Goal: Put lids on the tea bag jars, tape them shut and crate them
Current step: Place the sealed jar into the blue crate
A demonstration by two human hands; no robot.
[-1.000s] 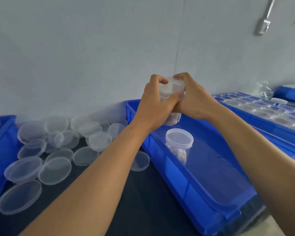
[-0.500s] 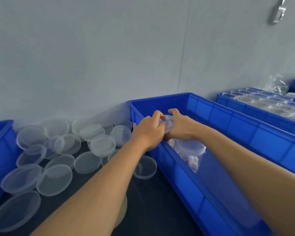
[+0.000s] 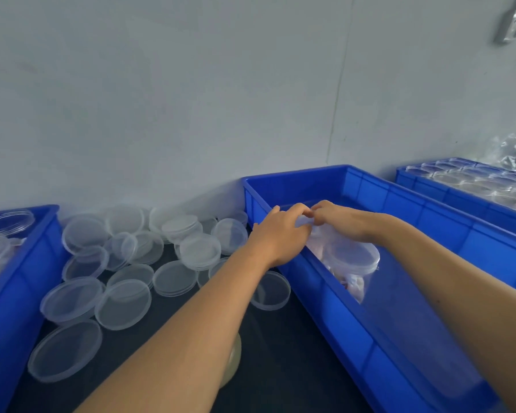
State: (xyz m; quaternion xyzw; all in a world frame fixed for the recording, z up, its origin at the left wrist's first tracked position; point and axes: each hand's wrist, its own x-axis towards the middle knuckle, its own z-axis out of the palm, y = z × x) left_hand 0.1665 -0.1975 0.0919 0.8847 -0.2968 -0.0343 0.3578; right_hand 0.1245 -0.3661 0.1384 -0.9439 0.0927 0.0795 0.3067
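Both hands hold one clear lidded jar (image 3: 306, 226) low inside the middle blue crate (image 3: 429, 210), near its far left corner. My left hand (image 3: 280, 236) grips the jar from the left, over the crate's rim. My right hand (image 3: 337, 220) grips it from the right, fingers curled on the lid. The jar is mostly hidden by the hands. A second lidded jar (image 3: 353, 260) with tea bags inside stands in the crate just in front of it.
Several loose clear lids (image 3: 122, 304) lie scattered on the dark table (image 3: 280, 368) to the left. A blue crate (image 3: 15, 287) at far left holds jars. Another blue crate (image 3: 471, 201) at right holds several jars. A tape roll (image 3: 231, 362) shows under my left forearm.
Both hands have carried the jar from chest height down into the middle crate, behind the jar standing there. The view has shifted slightly.
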